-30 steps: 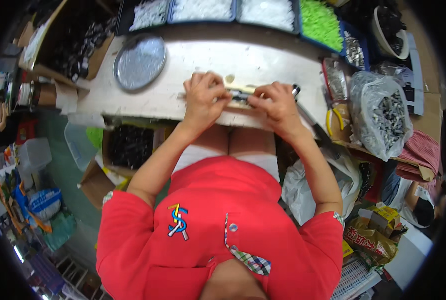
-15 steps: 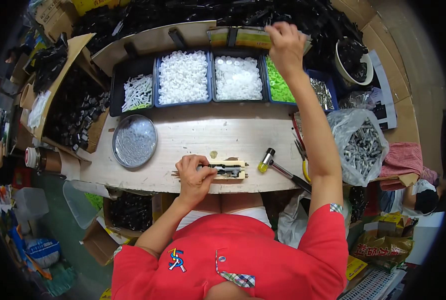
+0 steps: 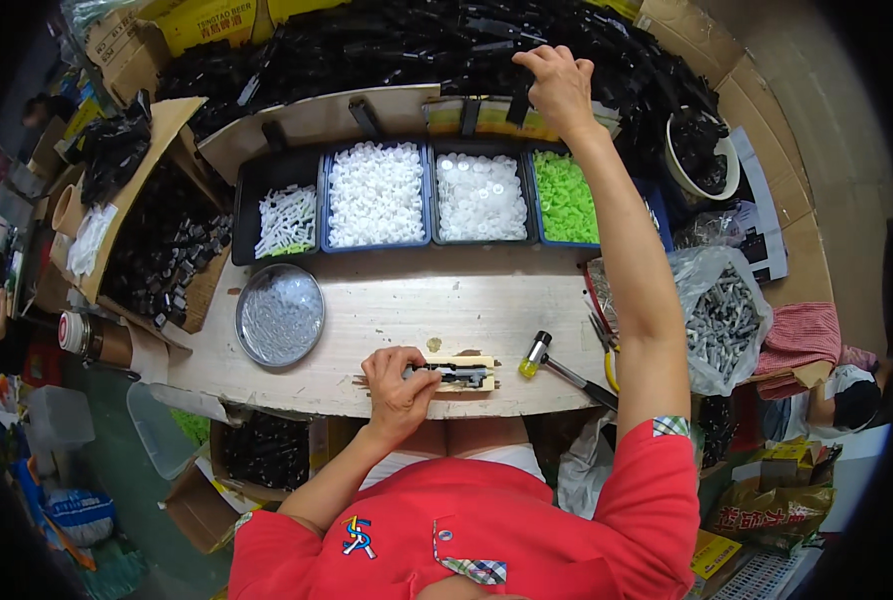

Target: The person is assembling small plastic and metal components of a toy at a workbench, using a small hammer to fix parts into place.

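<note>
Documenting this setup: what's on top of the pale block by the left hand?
Black and grey parts lie on the pale block; its left end, covered by the left hand, can't be seen.

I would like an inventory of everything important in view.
Flat table: one, pale, centre.
Rectangular plastic trays: five, dark or blue, table's back.
Elongated plastic parts: uncounted, black, behind trays.
Round metal dish: one, grey, table's left.
Rectangular block: one, pale yellow, near edge.
Narrow assembly: one, grey and black, on block.
Short hammer: one, black and yellow, right.
Slim pliers: one, yellow handles, beside hammer.
Plastic bag: one, clear, right.
Round bowl: one, white, back right.
Cardboard box: one, brown, table's left.
Left hand: one, bare, at block.
Right hand: one, bare, above parts.
</note>
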Motion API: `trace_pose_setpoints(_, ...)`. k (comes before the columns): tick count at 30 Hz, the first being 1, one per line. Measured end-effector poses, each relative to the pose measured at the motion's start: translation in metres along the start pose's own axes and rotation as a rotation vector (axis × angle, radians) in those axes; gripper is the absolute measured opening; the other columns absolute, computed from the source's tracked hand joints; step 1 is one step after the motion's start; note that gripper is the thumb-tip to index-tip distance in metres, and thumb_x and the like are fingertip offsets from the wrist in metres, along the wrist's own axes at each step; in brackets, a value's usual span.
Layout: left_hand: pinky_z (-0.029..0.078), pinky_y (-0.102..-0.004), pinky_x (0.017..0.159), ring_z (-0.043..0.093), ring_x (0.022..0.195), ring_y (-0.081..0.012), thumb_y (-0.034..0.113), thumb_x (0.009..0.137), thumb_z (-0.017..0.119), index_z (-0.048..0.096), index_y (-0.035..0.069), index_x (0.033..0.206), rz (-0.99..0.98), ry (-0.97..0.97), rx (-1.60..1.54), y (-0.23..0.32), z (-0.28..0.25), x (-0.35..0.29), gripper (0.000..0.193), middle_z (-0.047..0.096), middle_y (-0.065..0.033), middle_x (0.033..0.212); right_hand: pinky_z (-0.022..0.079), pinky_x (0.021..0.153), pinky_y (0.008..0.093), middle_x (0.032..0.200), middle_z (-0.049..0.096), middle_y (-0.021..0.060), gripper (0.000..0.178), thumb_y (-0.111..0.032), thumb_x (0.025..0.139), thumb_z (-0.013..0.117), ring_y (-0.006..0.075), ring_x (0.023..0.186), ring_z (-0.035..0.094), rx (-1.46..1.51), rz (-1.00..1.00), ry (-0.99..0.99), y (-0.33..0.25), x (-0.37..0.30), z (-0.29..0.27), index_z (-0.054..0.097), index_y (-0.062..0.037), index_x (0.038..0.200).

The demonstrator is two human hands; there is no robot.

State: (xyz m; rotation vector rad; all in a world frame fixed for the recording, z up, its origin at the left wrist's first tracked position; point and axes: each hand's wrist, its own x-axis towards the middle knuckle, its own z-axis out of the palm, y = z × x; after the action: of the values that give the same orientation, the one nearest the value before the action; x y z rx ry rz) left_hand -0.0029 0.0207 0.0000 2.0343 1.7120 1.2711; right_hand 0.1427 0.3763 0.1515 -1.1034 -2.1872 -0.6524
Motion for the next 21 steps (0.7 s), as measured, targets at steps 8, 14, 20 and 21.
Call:
trace_pose_setpoints(8, 0.028, -0.0367, 0.078, 0.047, 0.089, -0.0216, 0.010, 0.063, 0.067, 0.065, 0.013, 0.074, 0.010, -0.008, -0.014, 0.003, 0.002, -0.002, 0.011, 0.053, -0.0021, 0.087, 0.033, 0.077, 0.0439, 0.106, 0.057, 0.0003, 0.027, -0.020, 0.081, 0.055, 0.0212, 0.102, 0.048, -0.158, 0.172, -0.191, -0.009, 0.059, 0.020, 0.058, -0.0164, 0.107)
trace_pose_setpoints(14, 0.028, -0.0369, 0.078, 0.047, 0.089, -0.0212, 0.011, 0.064, 0.067, 0.064, 0.013, 0.075, 0.006, 0.009, -0.013, 0.001, 0.000, -0.002, 0.012, 0.053, -0.0023, 0.087, 0.032, 0.079, 0.0422, 0.096, 0.054, 0.0047, 0.027, -0.019, 0.077, 0.059, 0.0220, 0.097, 0.048, -0.161, -0.104, 0.058, -0.017, 0.047, -0.002, 0.056, -0.0126, 0.103)
trace_pose_setpoints(20, 0.029, -0.0367, 0.078, 0.047, 0.089, -0.0212, 0.013, 0.065, 0.067, 0.063, 0.014, 0.074, 0.031, 0.043, 0.006, -0.002, 0.001, -0.004, 0.009, 0.053, -0.0015, 0.086, 0.040, 0.080, 0.0420, 0.099, 0.052, 0.0171, 0.036, -0.007, 0.076, 0.056, 0.0344, 0.091, 0.052, 0.560, -0.125, 0.013, -0.050, -0.050, -0.055, 0.048, -0.0012, 0.110)
trace_pose_setpoints(21, 0.029, -0.0368, 0.078, 0.047, 0.089, -0.0210, 0.014, 0.066, 0.067, 0.063, 0.013, 0.074, 0.034, 0.050, 0.004, -0.003, 0.003, -0.005, 0.009, 0.053, -0.0015, 0.086, 0.040, 0.083, 0.0413, 0.099, 0.052, 0.0191, 0.035, -0.005, 0.077, 0.055, 0.0358, 0.094, 0.051, 0.654, -0.102, -0.144, -0.061, -0.075, -0.065, 0.048, 0.0000, 0.111)
